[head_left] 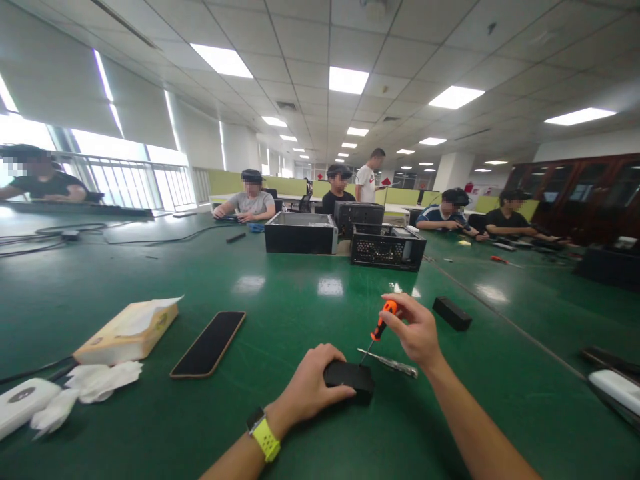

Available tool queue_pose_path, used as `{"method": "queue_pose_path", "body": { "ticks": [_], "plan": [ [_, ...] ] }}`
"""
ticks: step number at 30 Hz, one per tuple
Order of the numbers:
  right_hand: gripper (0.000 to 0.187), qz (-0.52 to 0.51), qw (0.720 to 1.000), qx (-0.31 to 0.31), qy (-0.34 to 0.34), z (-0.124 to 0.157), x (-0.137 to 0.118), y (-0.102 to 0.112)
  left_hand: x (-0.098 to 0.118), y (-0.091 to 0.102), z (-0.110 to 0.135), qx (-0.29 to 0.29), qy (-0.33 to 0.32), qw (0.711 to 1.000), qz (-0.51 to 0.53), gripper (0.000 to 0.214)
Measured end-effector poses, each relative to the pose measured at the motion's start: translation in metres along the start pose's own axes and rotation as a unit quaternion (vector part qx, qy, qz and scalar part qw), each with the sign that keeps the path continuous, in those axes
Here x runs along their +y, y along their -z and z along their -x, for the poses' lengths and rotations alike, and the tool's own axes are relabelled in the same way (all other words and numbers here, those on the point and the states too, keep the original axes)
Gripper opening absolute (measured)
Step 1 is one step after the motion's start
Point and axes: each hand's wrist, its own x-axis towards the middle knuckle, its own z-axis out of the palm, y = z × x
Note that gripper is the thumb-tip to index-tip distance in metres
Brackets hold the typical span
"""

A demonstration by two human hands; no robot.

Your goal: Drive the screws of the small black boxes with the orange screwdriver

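My left hand [316, 383] is closed round the left end of a small black box [356, 381] that lies on the green table. In my right hand [416, 328] is an orange and black screwdriver [383, 322], held by its handle and tilted. Its thin shaft runs down to the top of the black box near the far edge; whether the tip sits in a screw is too small to tell. Just behind the box lies a second screwdriver [395, 365] with a clear handle. Another black box [452, 313] rests farther off to the right.
A smartphone [209, 344], a tissue pack [129, 328] and crumpled tissues [103, 381] lie on the left. Ahead stand a black computer case [301, 233] and an opened one [387, 248]. A white device [617, 392] is at the right edge. Several people sit around the table [280, 293].
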Motion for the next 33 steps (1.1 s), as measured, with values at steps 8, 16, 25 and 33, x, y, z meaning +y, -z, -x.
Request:
{"method": "queue_pose_path", "body": {
  "ticks": [8,16,25,33],
  "plan": [
    [0.034,-0.136,0.989,0.04,-0.052,0.02,-0.004,-0.013,0.01,-0.006,0.002,-0.022,-0.003,1.0,-0.012,0.042],
    [0.029,-0.108,0.984,0.135,-0.041,0.023,0.009,-0.013,0.006,-0.007,0.002,-0.028,-0.009,0.999,-0.012,0.042],
    [0.024,-0.044,0.988,-0.127,-0.074,-0.028,-0.014,0.02,0.006,-0.006,0.002,-0.017,-0.01,1.0,-0.015,0.042],
    [0.025,0.159,0.954,-0.251,-0.038,-0.047,-0.046,0.036,0.002,-0.008,0.002,-0.014,-0.014,1.0,-0.025,0.042]
  ]
}}
